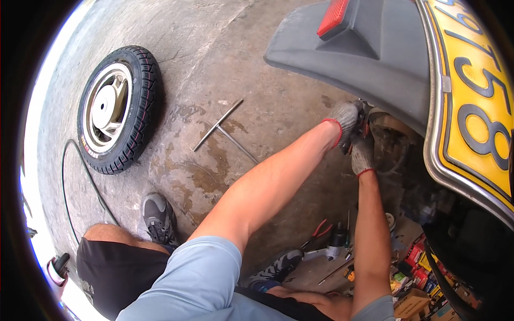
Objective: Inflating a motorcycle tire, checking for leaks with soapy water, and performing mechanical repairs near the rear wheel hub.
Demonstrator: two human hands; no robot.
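Two hands in grey knitted gloves with red cuffs work right of centre: the left hand (345,122) slightly higher, the right hand (364,154) just below it. Both meet at one cluster of dark metal parts (365,113), which sits under the edge of a dark grey mudguard (310,51) at upper right. The fingers are mostly hidden, so I cannot tell whether either hand is closed on something. One red reflector (333,17) is on the mudguard; one yellow plate (474,104) fills the right edge.

On the concrete floor (209,59), one wheel (103,107) with a black tyre lies at upper left, one T-shaped metal tool (217,126) left of centre. One dark hose (63,179) loops at far left. Two shoes show, at lower left (157,216) and lower centre (281,266). Near the second are one pair of red-handled pliers (317,235) and one black-and-white tool (337,239). Boxes (411,304), too crowded to count, crowd the lower right.
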